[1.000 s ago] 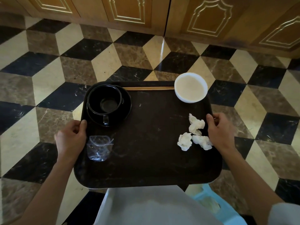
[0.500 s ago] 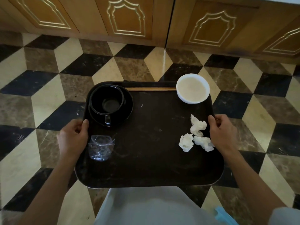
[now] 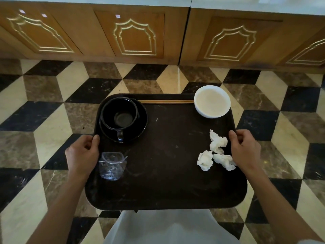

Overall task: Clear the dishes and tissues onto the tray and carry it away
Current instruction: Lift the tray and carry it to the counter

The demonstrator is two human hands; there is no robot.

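Tray (image 3: 165, 182): held level above tiled floor (image 3: 44, 120).
Left hand (image 3: 82, 155): fingers curled around left rim.
Right hand (image 3: 245, 149): clasped on right rim.
Load: black cup (image 3: 119, 116), white bowl (image 3: 212, 101), chopsticks (image 3: 165, 101), tissues (image 3: 214, 152), plastic cup (image 3: 111, 166).

A floor (image 3: 52, 120) of black, cream and brown marble tiles lay below. Wooden cabinet doors (image 3: 135, 34) with carved arch panels lined its far edge.

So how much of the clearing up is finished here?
Loading looks done: the black cup on its saucer, white bowl, chopsticks, plastic cup and crumpled tissues all sit on the tray. In hand: left hand and right hand grip its side edges, carrying it over the floor. Left: setting it down somewhere.
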